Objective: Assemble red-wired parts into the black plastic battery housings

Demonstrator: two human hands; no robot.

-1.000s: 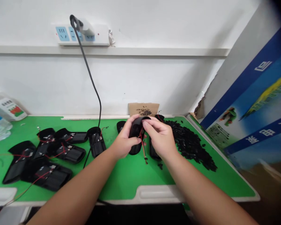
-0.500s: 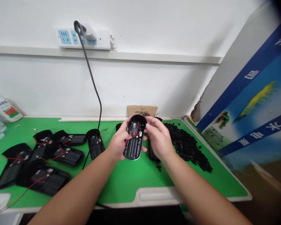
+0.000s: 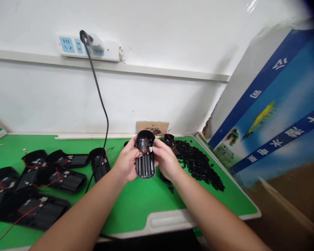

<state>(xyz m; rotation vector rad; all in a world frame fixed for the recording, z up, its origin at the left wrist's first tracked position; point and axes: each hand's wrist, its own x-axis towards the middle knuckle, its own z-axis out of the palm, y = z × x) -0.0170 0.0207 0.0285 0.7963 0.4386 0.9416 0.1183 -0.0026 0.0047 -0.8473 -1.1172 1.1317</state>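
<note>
A black plastic housing (image 3: 145, 166) with a rounded, hooded top is raised over the green table, its open inside facing me. Red wires (image 3: 141, 152) cross its middle, and a small white connector (image 3: 150, 149) sits near its right edge. My left hand (image 3: 127, 161) is closed around the left side, its thumb lying over the wires. On the right side, my right hand (image 3: 169, 160) grips the edge, with the thumb and fingertips close by the connector. Whether they touch the connector I cannot tell. Fingers behind the housing are mostly hidden.
Several similar black housings (image 3: 65, 178) with red wires lie at the left. Another housing (image 3: 172, 144) stands behind my right hand, beside a pile of small black parts (image 3: 202, 164). A black cable (image 3: 101, 97) hangs from a power strip (image 3: 111, 51). A large printed box (image 3: 267, 104) leans at the right.
The view has turned slightly to the right. My right hand has drawn in on the housing's right edge, its fingers now nearer the white connector. The left hand keeps its hold.
</note>
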